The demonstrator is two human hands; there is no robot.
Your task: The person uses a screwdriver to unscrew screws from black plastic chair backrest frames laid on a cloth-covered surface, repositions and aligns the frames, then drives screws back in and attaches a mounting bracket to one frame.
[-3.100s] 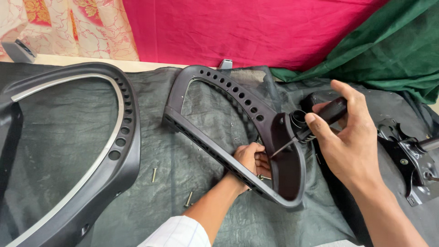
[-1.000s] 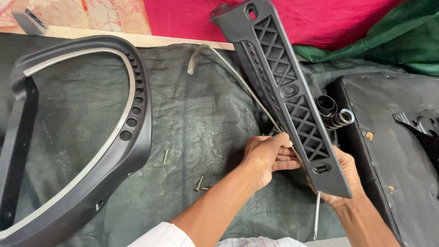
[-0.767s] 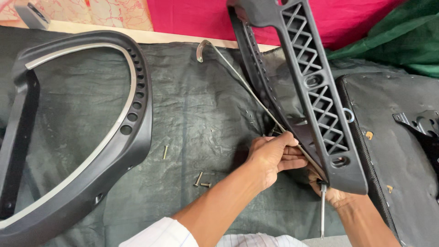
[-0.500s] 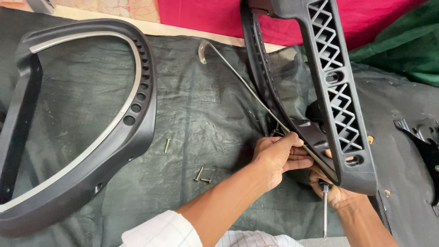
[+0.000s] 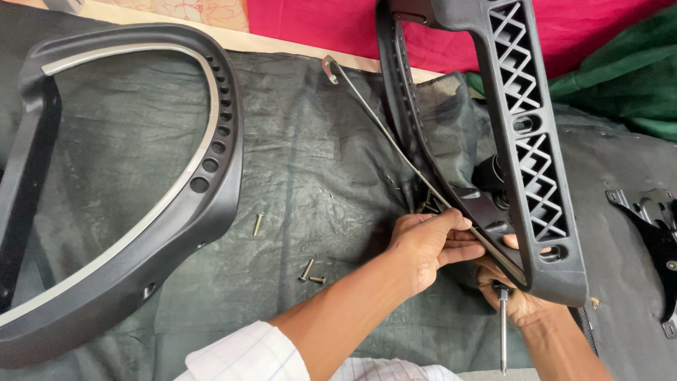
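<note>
Dark cloth (image 5: 317, 162) covers the floor. Left hand (image 5: 427, 243) grips the black frame (image 5: 522, 141), now raised steeper; right hand (image 5: 518, 300) clasps a screwdriver (image 5: 503, 328) beneath.

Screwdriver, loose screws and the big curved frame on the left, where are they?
Screwdriver (image 5: 503, 331): head view, on its metal shaft below the right hand.
Loose screws (image 5: 307, 269): head view, on one screw's shank.
Curved frame (image 5: 224, 152): head view, on its holed right side.

The black lattice frame (image 5: 525, 141) runs out past the top edge and covers most of the right hand (image 5: 518, 300). The curved chair frame (image 5: 176, 197) is cut off left and below; the metal bracket (image 5: 659, 233) at right.
</note>
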